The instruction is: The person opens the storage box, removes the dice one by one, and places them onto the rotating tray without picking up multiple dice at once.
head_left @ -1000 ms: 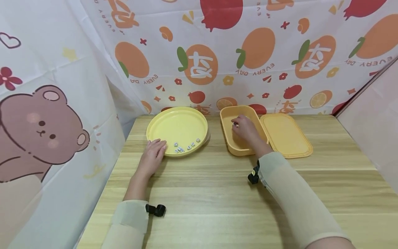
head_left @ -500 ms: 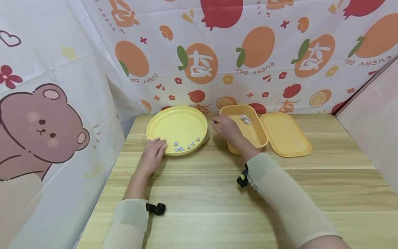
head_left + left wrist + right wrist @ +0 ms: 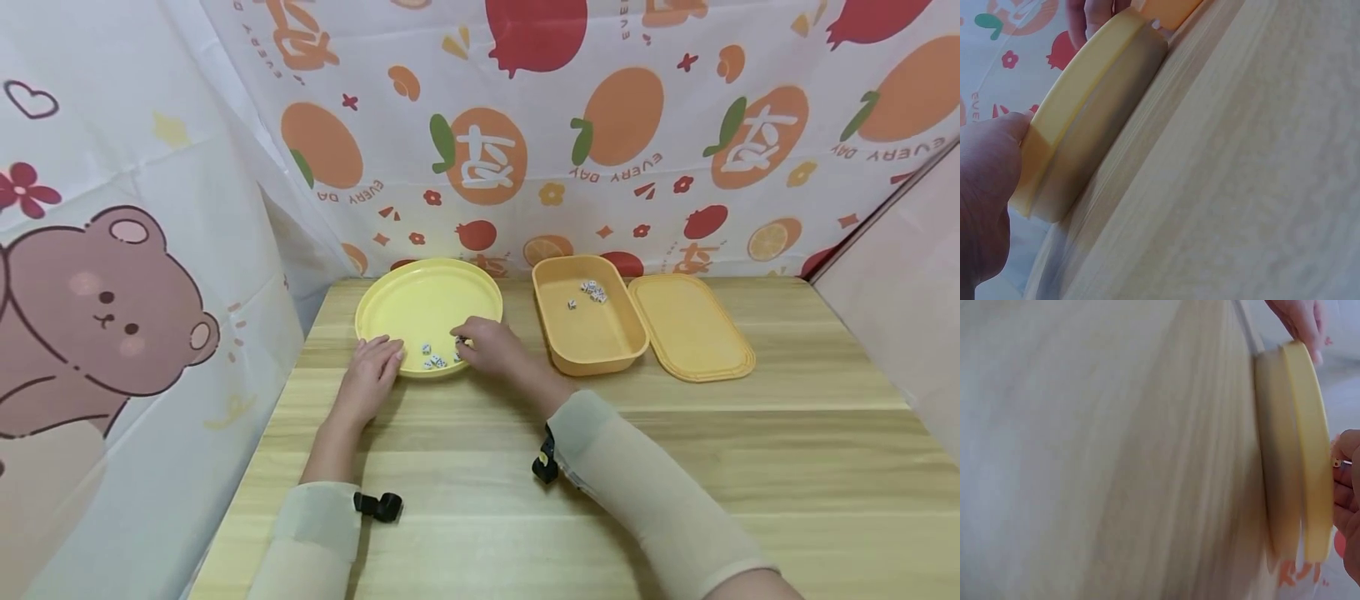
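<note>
A round yellow tray [image 3: 431,292] with a raised rim stands at the back left of the table. Several white dice [image 3: 427,349] with dark pips lie near its front edge. My left hand [image 3: 369,375] rests on the tray's front left rim, fingers laid over the edge. Over the front right part of the tray, my right hand [image 3: 491,346] pinches a die [image 3: 1336,464] between thumb and fingers, and partly hides other dice. To the right is an orange-yellow rectangular box [image 3: 600,333] with more dice [image 3: 595,291] at its far end and one lying apart.
A flat yellow lid [image 3: 690,325] lies right of the box, against its side. The wood-grain table [image 3: 480,483] stretches toward me. A fruit-print cloth [image 3: 570,125] hangs close behind the table, and a bear-print cloth [image 3: 127,308] hangs on the left.
My right hand has come out of the box with a die and moved left to above the tray. The box's dice are now uncovered. My left hand has stayed on the rim.
</note>
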`<move>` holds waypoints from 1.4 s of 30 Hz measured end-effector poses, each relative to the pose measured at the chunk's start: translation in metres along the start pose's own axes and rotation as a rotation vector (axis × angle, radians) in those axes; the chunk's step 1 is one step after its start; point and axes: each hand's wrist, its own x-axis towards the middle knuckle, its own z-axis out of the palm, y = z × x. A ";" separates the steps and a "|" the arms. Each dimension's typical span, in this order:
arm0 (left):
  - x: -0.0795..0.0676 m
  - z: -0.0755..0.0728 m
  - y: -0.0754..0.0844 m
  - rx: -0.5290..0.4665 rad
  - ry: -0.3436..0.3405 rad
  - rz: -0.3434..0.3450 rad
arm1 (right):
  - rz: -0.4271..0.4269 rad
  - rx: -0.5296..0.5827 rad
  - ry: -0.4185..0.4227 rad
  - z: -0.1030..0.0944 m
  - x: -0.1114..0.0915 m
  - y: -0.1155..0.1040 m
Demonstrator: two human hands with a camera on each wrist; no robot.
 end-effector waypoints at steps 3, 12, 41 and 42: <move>-0.001 0.000 -0.001 0.003 -0.005 -0.005 | -0.024 -0.022 -0.012 0.008 0.002 -0.005; -0.001 0.000 -0.001 0.000 0.004 -0.004 | 0.047 0.054 -0.038 0.016 0.009 -0.016; -0.001 0.000 0.001 -0.005 0.008 -0.009 | 0.235 0.102 0.011 -0.028 -0.001 0.021; -0.001 0.000 0.001 -0.006 0.007 -0.013 | 0.245 0.098 0.028 -0.033 -0.003 0.028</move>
